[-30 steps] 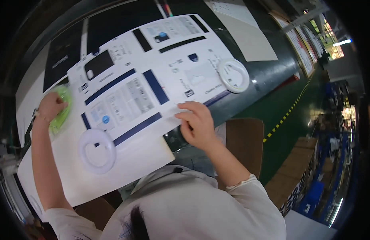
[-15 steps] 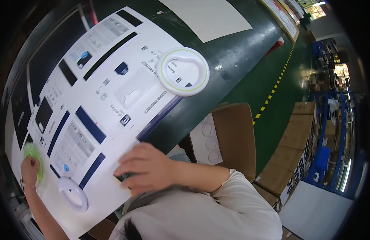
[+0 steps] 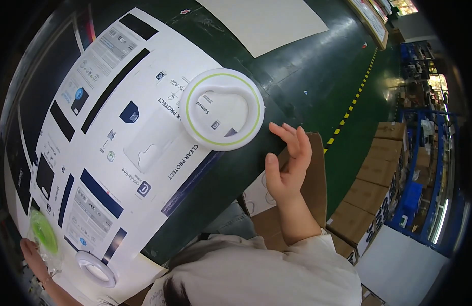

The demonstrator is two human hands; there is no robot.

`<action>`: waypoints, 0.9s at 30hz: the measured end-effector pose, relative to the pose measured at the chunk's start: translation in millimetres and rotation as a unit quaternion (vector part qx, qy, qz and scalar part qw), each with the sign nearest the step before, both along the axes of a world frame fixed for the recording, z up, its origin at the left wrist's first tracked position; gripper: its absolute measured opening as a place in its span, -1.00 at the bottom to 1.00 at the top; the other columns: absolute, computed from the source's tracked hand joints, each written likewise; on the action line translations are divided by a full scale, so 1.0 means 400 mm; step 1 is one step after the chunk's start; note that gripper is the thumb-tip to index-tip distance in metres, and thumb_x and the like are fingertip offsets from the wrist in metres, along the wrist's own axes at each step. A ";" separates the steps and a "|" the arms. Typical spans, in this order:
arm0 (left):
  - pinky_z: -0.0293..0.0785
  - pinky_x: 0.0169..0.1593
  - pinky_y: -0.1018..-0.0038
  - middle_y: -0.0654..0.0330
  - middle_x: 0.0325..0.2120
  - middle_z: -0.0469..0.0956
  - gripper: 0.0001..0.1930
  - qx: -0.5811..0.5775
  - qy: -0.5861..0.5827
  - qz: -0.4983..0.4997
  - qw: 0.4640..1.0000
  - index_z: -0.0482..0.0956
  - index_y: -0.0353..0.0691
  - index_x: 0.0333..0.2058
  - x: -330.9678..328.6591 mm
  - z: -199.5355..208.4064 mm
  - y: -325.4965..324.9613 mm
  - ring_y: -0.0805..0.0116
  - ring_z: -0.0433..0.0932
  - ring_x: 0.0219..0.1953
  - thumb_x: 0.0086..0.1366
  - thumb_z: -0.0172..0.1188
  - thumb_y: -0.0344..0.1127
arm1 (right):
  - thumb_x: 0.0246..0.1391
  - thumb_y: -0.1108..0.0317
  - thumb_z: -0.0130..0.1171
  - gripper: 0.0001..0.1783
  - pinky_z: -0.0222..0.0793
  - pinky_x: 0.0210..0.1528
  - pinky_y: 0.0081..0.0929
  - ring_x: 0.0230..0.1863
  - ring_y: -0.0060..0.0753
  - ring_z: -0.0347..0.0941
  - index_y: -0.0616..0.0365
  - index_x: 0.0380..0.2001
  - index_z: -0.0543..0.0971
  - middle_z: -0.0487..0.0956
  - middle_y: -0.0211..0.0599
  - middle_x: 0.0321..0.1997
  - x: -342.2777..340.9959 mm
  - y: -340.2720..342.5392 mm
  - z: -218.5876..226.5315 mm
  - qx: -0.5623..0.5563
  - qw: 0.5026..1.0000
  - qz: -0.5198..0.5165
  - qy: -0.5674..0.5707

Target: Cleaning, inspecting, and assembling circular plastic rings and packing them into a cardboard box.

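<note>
At the far left edge of the worktable [image 3: 203,196], the left hand [image 3: 34,259] is lying just beside a clear plastic bag [image 3: 51,261] that is enclosing a bright green oval object [image 3: 44,232]. Its fingers are sitting close together and slightly bent along the side of the bag; whether they are pinching the plastic or merely touching it, I cannot tell. The wrist is wearing a thin bracelet [image 3: 46,280].

The bagged green object is resting near the lower left corner of a large printed sheet [image 3: 93,143], which is showing navy bars and pictures of phone cases. Just beside the bag, toward the person's body, a plain white ring [image 3: 111,278] is lying partly over the sheet's lower edge. Up at the right edge of that sheet, a larger white ring with a green line [image 3: 223,83] is lying flat, with print showing through its opening.

The right hand [image 3: 292,166] is hanging apart from both rings, holding nothing, its thumb standing away from loosely spread fingers. Beneath it, an open cardboard box [image 3: 317,191] is standing beside the table. Farther right, yellow-and-black tape [image 3: 355,102] is crossing the green floor [image 3: 340,155], and cardboard cartons [image 3: 363,188] are standing before blue shelving [image 3: 440,204].
</note>
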State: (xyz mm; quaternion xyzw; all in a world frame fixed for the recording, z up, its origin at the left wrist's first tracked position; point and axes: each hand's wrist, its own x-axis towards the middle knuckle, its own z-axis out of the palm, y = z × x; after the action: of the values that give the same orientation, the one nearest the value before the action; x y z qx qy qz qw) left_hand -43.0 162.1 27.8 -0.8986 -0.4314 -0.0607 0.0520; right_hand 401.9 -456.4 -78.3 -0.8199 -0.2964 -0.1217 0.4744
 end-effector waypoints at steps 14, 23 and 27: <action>0.46 -0.11 0.52 0.24 -0.31 0.57 -0.67 -0.056 -0.451 0.042 0.890 0.49 -0.28 0.01 0.046 0.213 -0.246 0.48 0.52 -0.27 0.40 0.10 -0.19 | 0.16 0.47 0.01 -0.66 0.18 0.25 -0.14 0.09 -0.11 0.38 0.29 0.01 0.38 0.50 -0.01 0.00 -0.096 0.038 0.038 0.112 0.987 0.113 0.017; 0.40 -0.49 0.65 0.25 -0.65 0.47 -0.83 -0.460 -0.521 -0.013 0.719 0.43 -0.25 -0.18 0.242 0.130 -0.717 0.51 0.48 -0.60 0.43 -0.03 -0.28 | 0.18 0.22 -0.02 -0.41 0.24 0.06 -0.47 0.06 -0.33 0.42 0.27 0.23 0.29 0.46 -0.13 0.14 -0.370 0.403 0.172 0.040 0.822 0.475 0.311; 0.40 -0.49 0.64 0.23 -0.64 0.48 -0.83 -0.547 -0.557 -0.008 0.625 0.42 -0.22 -0.21 0.214 0.116 -0.752 0.47 0.50 -0.60 0.43 -0.04 -0.25 | 0.32 0.17 -0.09 -0.47 0.32 -0.18 -0.56 -0.09 -0.45 0.47 0.23 0.26 0.28 0.54 -0.17 0.00 -0.460 0.492 0.254 0.077 0.722 0.482 0.491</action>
State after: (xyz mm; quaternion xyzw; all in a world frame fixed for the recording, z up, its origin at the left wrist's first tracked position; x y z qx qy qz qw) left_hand 42.4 -138.6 74.0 -0.5593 -0.3245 -0.3031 -0.7000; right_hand 217.7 -259.6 23.4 -0.4722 -0.3664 0.5204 0.6099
